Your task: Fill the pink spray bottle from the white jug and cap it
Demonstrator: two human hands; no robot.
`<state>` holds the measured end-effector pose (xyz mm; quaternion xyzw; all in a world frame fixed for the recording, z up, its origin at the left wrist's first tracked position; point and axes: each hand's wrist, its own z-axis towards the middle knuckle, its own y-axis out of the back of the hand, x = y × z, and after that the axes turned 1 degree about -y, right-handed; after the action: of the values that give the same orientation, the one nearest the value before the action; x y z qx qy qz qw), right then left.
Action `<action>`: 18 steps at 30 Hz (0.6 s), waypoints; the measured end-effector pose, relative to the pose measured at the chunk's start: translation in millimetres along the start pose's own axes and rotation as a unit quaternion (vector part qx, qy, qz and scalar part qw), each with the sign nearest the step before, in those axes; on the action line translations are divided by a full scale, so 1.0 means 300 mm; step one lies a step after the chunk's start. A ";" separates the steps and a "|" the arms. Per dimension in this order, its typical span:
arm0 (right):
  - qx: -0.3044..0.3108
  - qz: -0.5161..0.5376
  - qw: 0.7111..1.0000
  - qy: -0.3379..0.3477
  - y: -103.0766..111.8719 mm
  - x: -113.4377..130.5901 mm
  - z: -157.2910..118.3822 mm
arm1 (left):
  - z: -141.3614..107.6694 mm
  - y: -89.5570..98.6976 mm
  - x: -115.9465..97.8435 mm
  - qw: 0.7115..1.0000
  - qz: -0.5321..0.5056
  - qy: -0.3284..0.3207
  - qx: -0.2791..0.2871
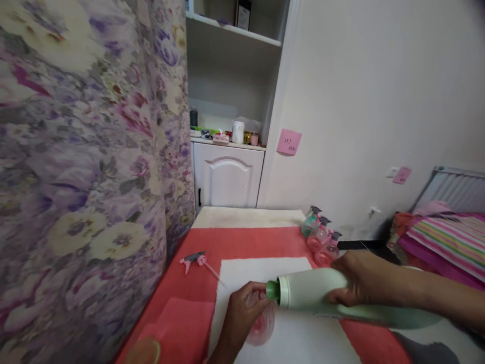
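My right hand (350, 283) is wrapped round a large pale green bottle (310, 290), tipped nearly level with its mouth to the left. The bottle's green spout meets the neck of a clear pink bottle (261, 326). Around that neck, the fingers of my left hand (244, 308) are closed. Whether liquid is flowing cannot be made out. The clear pink bottle is over a white sheet (299, 333). To the left, a grey and pink spray head (195, 259) lies with its thin tube pointing toward the sheet.
Several spray bottles (318, 235) stand at the table's back right corner. A red and white cloth (242, 240) covers the table. A blurred round object (146, 351) is at the lower left. Floral curtain on the left, cabinet (229, 174) behind, striped bedding (450, 235) on the right.
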<state>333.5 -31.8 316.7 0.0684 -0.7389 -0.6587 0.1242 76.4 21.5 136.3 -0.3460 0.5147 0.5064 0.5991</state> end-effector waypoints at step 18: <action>-0.010 -0.029 0.999 0.017 0.019 -0.001 0.008 | -0.004 0.001 -0.014 1.000 -0.003 -0.010 0.009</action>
<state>333.5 -28.7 322.2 0.0998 -0.7274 -0.6685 0.1188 75.8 19.4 140.1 -0.3369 0.5127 0.5031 0.6088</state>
